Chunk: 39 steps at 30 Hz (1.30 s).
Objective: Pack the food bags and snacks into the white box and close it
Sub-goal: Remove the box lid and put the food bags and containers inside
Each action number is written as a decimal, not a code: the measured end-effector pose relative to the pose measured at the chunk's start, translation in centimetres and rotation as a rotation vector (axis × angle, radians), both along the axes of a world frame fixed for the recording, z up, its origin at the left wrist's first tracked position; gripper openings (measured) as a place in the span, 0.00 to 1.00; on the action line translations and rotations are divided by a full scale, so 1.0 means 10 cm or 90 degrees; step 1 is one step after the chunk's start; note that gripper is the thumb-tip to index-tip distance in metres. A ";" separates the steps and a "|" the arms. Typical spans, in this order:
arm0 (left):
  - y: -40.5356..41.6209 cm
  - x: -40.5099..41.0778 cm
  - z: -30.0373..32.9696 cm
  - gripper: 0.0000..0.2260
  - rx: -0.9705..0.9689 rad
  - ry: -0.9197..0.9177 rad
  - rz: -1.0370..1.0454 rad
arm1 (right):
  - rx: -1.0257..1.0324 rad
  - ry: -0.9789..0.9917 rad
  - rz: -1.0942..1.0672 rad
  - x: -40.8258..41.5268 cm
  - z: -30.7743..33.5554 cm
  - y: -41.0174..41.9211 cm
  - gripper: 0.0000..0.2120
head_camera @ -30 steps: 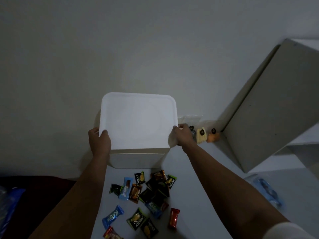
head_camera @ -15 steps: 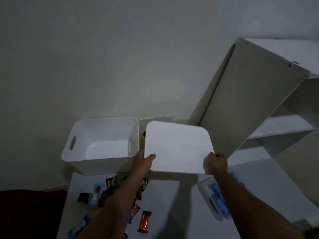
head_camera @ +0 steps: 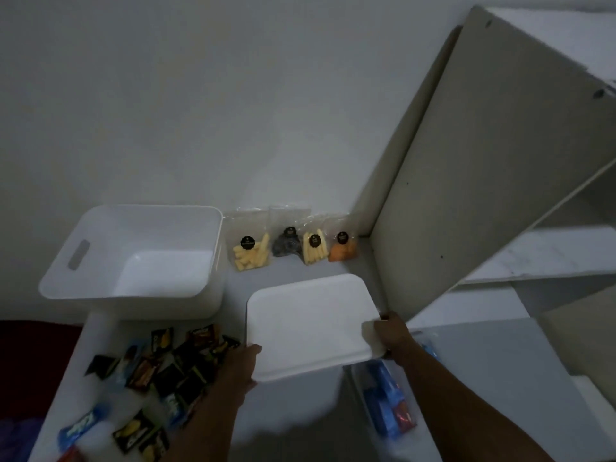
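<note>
Lid (head_camera: 310,323) moved right, lower; white box (head_camera: 133,255) open; shelf edge (head_camera: 400,228) close.

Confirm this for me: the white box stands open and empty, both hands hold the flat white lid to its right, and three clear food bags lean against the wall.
One detail is wrong: four clear food bags lean against the wall, not three. The head view shows them in a row. The rest holds: the white box stands open and empty, and the left hand and right hand hold the flat white lid to its right.
</note>
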<state>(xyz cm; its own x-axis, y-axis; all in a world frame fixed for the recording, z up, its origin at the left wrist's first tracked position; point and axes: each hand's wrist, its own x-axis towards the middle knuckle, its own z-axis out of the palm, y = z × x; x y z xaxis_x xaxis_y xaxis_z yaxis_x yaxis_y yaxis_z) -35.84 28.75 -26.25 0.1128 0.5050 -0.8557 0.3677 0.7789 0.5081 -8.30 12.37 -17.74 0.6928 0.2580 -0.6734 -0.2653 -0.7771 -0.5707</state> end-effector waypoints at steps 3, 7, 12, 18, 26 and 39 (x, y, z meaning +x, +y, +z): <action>0.06 0.03 -0.25 0.30 0.044 0.039 0.018 | 0.009 0.046 0.020 0.08 -0.06 0.06 0.12; -0.01 0.27 0.36 0.26 0.098 0.049 0.032 | 0.009 0.052 0.057 0.18 -0.21 0.15 0.16; 0.02 0.46 0.52 0.26 0.155 0.029 0.031 | 0.035 0.104 0.046 0.23 -0.38 0.19 0.23; 0.10 0.54 0.41 0.30 0.145 0.042 0.055 | -0.015 0.099 0.123 0.19 -0.23 0.29 0.23; 0.10 0.62 0.44 0.40 0.182 0.049 0.005 | -0.084 0.131 0.131 0.21 -0.17 0.35 0.26; 0.04 0.51 0.53 0.25 0.202 0.080 -0.109 | -0.125 0.010 0.177 0.18 -0.20 0.31 0.23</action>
<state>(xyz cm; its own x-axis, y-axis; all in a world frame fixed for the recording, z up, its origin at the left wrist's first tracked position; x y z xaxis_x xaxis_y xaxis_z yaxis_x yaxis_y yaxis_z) -30.73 29.10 -20.96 0.1226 0.7298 -0.6726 0.5533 0.5124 0.6568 -6.48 15.49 -19.79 0.6034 0.3004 -0.7387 -0.0352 -0.9154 -0.4009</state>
